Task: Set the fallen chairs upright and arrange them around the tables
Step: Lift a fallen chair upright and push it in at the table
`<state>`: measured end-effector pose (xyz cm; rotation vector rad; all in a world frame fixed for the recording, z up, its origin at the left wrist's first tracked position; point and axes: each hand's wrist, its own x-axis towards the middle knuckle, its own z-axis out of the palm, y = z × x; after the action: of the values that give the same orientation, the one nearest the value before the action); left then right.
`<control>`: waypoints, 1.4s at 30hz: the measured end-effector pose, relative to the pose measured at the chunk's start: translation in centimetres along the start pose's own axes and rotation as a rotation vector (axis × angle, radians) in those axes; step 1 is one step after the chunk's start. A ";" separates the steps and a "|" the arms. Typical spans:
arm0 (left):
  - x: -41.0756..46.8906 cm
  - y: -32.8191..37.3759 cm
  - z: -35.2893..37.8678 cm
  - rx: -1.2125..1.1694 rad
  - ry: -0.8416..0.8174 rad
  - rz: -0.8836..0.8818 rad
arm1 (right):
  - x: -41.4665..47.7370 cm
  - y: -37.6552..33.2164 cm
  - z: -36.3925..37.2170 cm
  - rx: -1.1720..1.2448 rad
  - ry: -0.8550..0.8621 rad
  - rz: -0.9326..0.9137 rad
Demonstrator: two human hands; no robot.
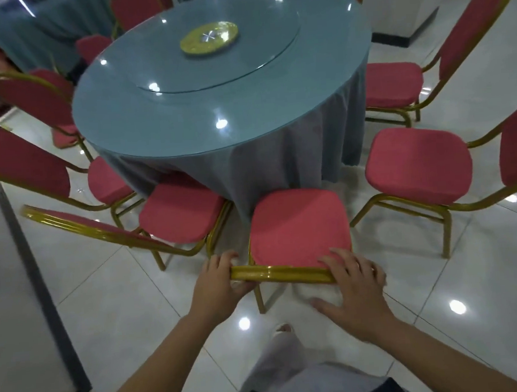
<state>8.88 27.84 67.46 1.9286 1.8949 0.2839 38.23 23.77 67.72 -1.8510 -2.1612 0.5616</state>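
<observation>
Left hand: I saw the left hand [223, 282] at the left end of the gold top rail [282, 273], fingers curled over it and thumb tucked beneath, a closed grip.
Right hand: the right hand [353, 284] held the rail's right end, fingers hooked over the top toward the seat, thumb splayed out below and apart from the rail.
Chair: the chair [299, 223] stood upright on its legs, with its red seat just beyond my fingertips and its front edge near the tablecloth [279, 163].
Table: the round table [185, 124] lay past the seat, well beyond both hands. It carried a glass turntable [255, 43] with a gold disc [209, 38] at its centre.
Neighbours: 1 upright red chair [182, 213] stood beyond and left of the left fingers, and another [417, 163] beyond and right of the right fingers, both facing the table.
Floor: glossy pale tiles [485, 256] spread under the hands.
</observation>
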 end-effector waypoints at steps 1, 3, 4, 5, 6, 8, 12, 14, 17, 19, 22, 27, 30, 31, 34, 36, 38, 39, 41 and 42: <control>0.9 0.5 0.0 0.006 -0.003 -0.007 | 1.1 0.6 -0.2 -0.014 0.008 -0.002; 2.7 1.8 0.0 0.018 0.002 -0.023 | 3.8 2.2 -1.1 -0.038 -0.005 -0.002; 3.5 2.4 0.1 0.026 0.006 -0.032 | 5.1 3.0 -1.6 -0.048 -0.024 0.000; 4.3 3.0 0.1 0.030 0.007 -0.041 | 6.3 3.6 -2.1 -0.051 -0.037 0.000; 5.1 3.6 0.2 0.030 -0.001 -0.051 | 7.5 4.3 -2.6 -0.049 -0.041 0.000; 6.5 4.6 0.4 0.030 -0.044 -0.055 | 9.4 5.5 -3.4 -0.044 -0.028 0.029; 8.9 6.3 0.4 0.012 -0.127 -0.004 | 12.5 7.1 -4.8 -0.081 -0.045 0.171; 9.8 6.7 0.1 -0.001 -0.146 -0.005 | 13.5 7.1 -5.5 -0.084 -0.100 0.228; 10.4 6.6 -0.2 0.010 -0.197 0.022 | 13.7 7.1 -6.1 -0.058 -0.101 0.244; 10.5 6.3 -0.2 -0.003 -0.217 0.043 | 13.4 7.0 -6.2 -0.051 -0.101 0.239; 10.8 5.9 -0.8 -0.046 -0.289 0.046 | 13.1 6.8 -6.3 -0.036 -0.106 0.256; 12.1 6.9 -2.2 -0.087 -0.443 0.192 | 10.9 7.2 -6.9 0.037 -0.126 0.281; 12.3 9.3 -2.3 -0.223 -0.524 0.304 | 8.3 6.8 -7.2 0.121 -0.091 0.255; 12.6 10.7 -2.2 -0.225 -0.534 0.350 | 7.5 6.8 -7.6 0.154 -0.080 0.264; 13.2 15.4 -1.8 -0.238 -0.563 0.437 | 5.9 7.5 -9.1 0.260 -0.016 0.309; 13.7 18.6 -1.1 -0.250 -0.591 0.469 | 5.2 9.0 -10.4 0.332 0.032 0.360; 14.2 21.8 0.0 -0.245 -0.582 0.488 | 4.6 11.3 -11.8 0.377 0.063 0.394; 14.5 23.4 0.7 -0.240 -0.570 0.493 | 4.3 12.7 -12.5 0.387 0.079 0.402; 14.8 26.9 2.4 -0.216 -0.556 0.500 | 3.3 15.9 -14.2 0.407 0.112 0.413; 15.0 28.9 3.4 -0.202 -0.560 0.496 | 2.7 17.5 -15.0 0.422 0.126 0.414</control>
<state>37.16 42.58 74.65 2.0373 0.9904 0.0579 59.69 30.55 73.41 -2.0184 -1.4400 0.8757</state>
